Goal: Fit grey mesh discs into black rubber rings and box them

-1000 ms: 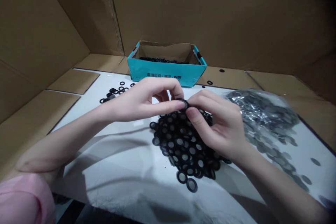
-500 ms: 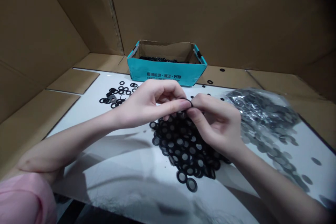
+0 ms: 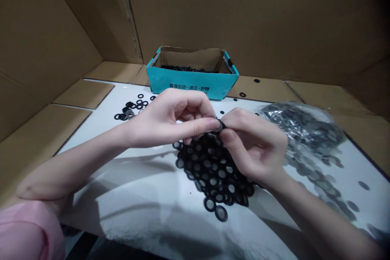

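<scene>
Between my two hands is a black ring with a pale grey disc in its middle (image 3: 218, 126). My left hand (image 3: 179, 115) pinches it by thumb and finger from the left. Thumb and forefinger of my right hand (image 3: 254, 140) close on its right edge. The fingertips cover part of the ring, so how the disc sits in it cannot be made out. Right below lies a heap of black rings with grey discs in them (image 3: 210, 166) on the white tabletop (image 3: 137, 195). Loose black rings (image 3: 131, 107) are scattered beyond my left wrist.
A turquoise cardboard box (image 3: 191, 83) holding black rings stands at the back. To the right lies a clear plastic bag of grey discs (image 3: 304, 130), with loose grey discs (image 3: 326, 183) spilled before it. Cardboard walls (image 3: 258, 20) enclose the table. A few black rings (image 3: 242, 94) lie behind.
Both hands stay together over the heap, shifting slightly. The ring between them has turned: it showed nearly edge-on half a second ago, and now its grey middle shows.
</scene>
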Tool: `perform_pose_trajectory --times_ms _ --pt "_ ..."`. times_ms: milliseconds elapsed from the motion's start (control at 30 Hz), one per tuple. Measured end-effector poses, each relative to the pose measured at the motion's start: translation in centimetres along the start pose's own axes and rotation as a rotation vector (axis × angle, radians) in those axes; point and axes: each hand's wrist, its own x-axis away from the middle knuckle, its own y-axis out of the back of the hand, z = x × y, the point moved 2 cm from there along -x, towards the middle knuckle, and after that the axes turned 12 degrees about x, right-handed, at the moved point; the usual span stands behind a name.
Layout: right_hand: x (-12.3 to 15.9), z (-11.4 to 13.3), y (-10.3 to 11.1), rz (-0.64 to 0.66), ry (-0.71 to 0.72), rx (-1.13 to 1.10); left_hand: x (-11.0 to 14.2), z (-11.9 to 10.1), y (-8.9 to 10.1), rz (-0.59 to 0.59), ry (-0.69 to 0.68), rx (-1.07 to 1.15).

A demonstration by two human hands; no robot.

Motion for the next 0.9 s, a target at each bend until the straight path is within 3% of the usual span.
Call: perform_pose_trajectory --times_ms 500,900 --pt "0.05 0.51 0.59 -0.024 0.131 0.022 0.75 -0.48 -0.86 -0.063 -0.115 -0.085" --pt "0.42 0.58 0.27 -0.003 0.041 -0.017 0.74 -0.6 -0.21 0.052 -0.072 -0.232"
